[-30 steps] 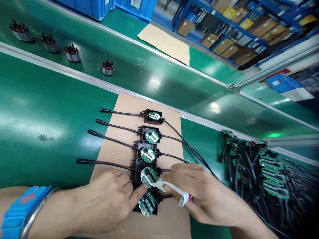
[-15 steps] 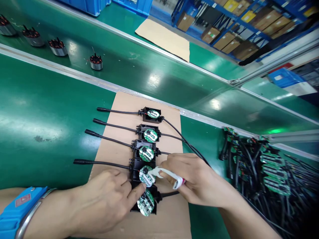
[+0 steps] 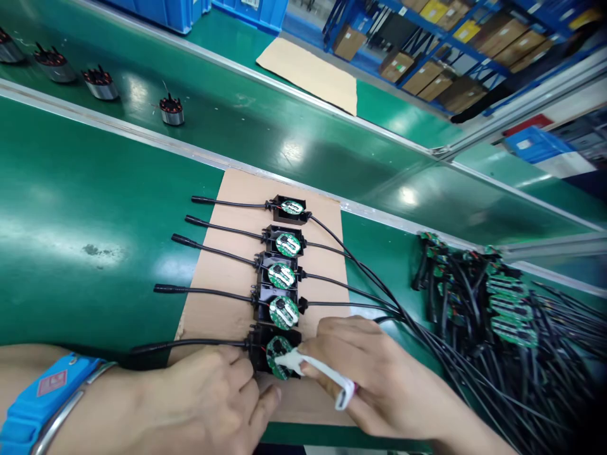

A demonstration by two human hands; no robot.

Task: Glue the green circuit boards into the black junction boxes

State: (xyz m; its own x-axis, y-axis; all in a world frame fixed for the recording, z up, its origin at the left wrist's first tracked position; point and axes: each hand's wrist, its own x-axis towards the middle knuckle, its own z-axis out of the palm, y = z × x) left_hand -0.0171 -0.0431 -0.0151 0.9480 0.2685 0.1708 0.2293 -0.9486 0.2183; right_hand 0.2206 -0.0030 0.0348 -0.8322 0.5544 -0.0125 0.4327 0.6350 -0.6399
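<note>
My right hand [image 3: 365, 373] is closed around a white squeeze tube [image 3: 327, 376] with a pointed nozzle. The nozzle tip meets the nearest round green circuit board [image 3: 279, 355], leaving a small white spot there. That board sits in an open black box [image 3: 260, 354] with a black cable on its left. My left hand [image 3: 213, 398] lies at the near left side of this box, fingers curled under and their tips hidden, so I cannot tell what they grip. Behind it, several similar boxes stand in a row, and their boards, such as this circuit board [image 3: 283, 312], carry white curved strips.
Under the boxes lies a cardboard sheet [image 3: 218, 316] on the green table [image 3: 95, 189]. Black cables [image 3: 393, 297] run right to a heap of cabled circuit boards [image 3: 512, 309]. Several copper-wound motor parts [image 3: 171, 110] stand beyond the metal strip. Blue bins [image 3: 249, 12] are behind.
My right hand has moved the tube nozzle from the fourth board to the nearest one. My left index finger has come off the boards. The nearest board now lies further inside its box.
</note>
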